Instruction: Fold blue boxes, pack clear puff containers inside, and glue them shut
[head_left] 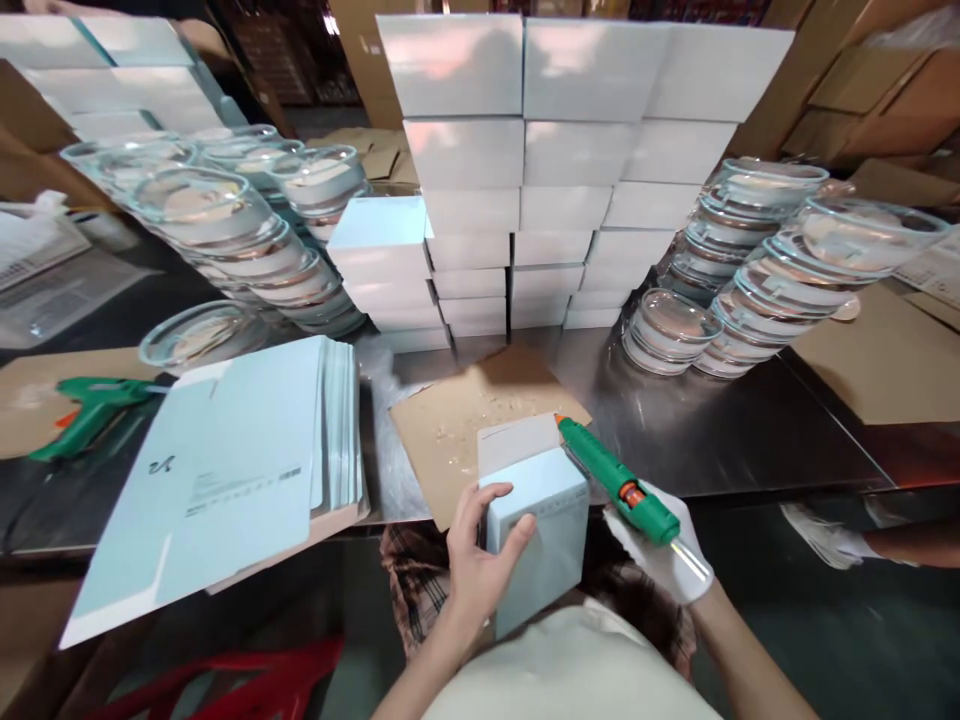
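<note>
A light blue carton [544,560] rests against my lap at the table edge, its pale top flap [517,443] folded out away from me. My left hand [484,555], bare, grips the carton's left side, with the thumb on the near face and the fingers over the top. In my right hand [664,560], which wears a white glove, is a green hot glue gun [619,480] with a clear glue stick out of its back. Its orange nozzle is at the right end of the flap; whether it touches cannot be made out.
Under the flap lies a cardboard sheet [457,415] with glue bits. Flat blue cartons [225,450] are stacked at left, beside a second glue gun [94,410]. White boxes [517,210] form a wall behind. Stacked glass dishes [232,230] and more round dishes [780,280] flank it.
</note>
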